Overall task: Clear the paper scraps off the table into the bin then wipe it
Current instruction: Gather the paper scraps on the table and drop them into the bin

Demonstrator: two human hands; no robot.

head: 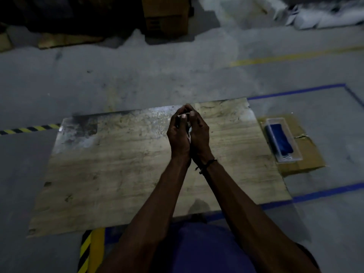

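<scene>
My left hand (178, 133) and my right hand (199, 133) are cupped together over the far middle of the wooden table (118, 174). Their fingers curl round white paper scraps (188, 133), of which only slivers show between the palms and at the fingertips. Fine white specks lie scattered on the table's far part, just left of my hands. No bin is in view.
A clear plastic tray (283, 140) holding a blue cloth (280, 138) sits on a cardboard box (307, 154) right of the table. More cardboard boxes (167, 16) stand at the back. Blue tape and yellow-black hazard stripes mark the concrete floor.
</scene>
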